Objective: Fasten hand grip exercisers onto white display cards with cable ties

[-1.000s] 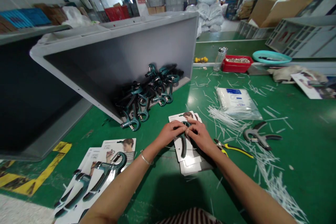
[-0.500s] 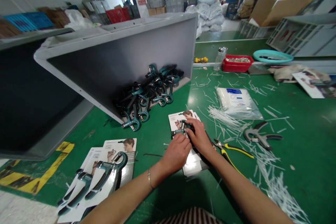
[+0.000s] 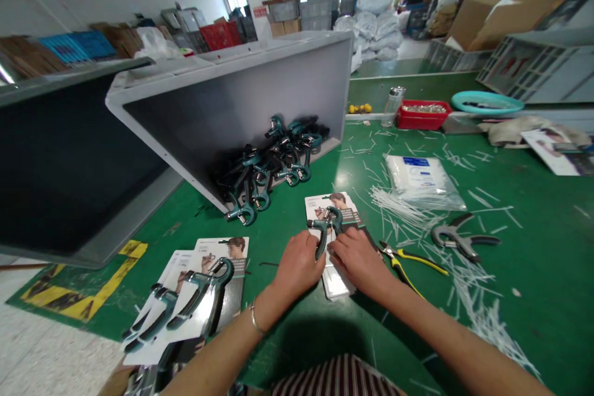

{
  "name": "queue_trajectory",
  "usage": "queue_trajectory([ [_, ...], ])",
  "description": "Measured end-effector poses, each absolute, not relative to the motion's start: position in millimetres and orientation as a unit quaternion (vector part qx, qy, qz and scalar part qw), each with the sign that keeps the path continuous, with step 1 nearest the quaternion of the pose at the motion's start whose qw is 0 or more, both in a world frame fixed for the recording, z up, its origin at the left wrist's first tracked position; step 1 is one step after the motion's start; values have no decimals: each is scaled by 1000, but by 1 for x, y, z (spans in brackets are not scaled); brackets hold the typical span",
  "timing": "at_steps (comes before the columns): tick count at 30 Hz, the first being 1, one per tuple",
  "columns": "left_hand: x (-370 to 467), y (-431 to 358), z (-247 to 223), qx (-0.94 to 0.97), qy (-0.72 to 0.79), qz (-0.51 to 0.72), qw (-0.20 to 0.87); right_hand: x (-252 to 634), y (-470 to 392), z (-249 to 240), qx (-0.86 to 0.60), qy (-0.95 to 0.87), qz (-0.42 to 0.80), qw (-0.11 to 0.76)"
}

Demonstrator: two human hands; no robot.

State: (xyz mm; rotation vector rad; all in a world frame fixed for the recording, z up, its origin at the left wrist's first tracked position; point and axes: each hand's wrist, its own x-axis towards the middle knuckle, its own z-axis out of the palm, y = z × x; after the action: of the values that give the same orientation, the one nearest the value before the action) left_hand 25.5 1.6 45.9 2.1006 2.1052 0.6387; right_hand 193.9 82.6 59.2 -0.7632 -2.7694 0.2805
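A teal-and-black hand grip strengthener (image 3: 335,216) lies on a small stack of printed cards (image 3: 320,202) in front of me, its coil pointing away. My left hand (image 3: 301,261) is closed round its left handle. My right hand (image 3: 356,255) has its fingers bent and pressed over the right handle; the fingertips are partly hidden. A thin white strip, perhaps a cable tie, shows between the handles. To the left, more hand grip strengtheners (image 3: 189,303) lie on overlapping cards (image 3: 234,288). Yellow-and-black cutters (image 3: 401,257) rest right of my right hand.
A grey bin (image 3: 227,62) on its side holds a heap of grip strengtheners (image 3: 278,158). White cable ties (image 3: 401,210) lie scattered at the right, beside a plastic bag (image 3: 420,176) and a loose grip strengthener (image 3: 457,235). A red tray (image 3: 423,119) stands farther back.
Both hands have slid down from the coil end to the handles, uncovering the coil of the grip strengthener. The camera view has shifted slightly.
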Motion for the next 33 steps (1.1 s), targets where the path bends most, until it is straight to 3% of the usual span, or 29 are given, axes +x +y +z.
queue_trajectory([
  [8,-13,-10,50,582,681,352,272,189,92,54,-264,-954,86,112],
  [21,26,18,32,578,600,455,314,200,103,50,-298,-880,297,221],
  [33,28,20,31,538,612,467,343,209,105,58,-257,-953,82,139],
])
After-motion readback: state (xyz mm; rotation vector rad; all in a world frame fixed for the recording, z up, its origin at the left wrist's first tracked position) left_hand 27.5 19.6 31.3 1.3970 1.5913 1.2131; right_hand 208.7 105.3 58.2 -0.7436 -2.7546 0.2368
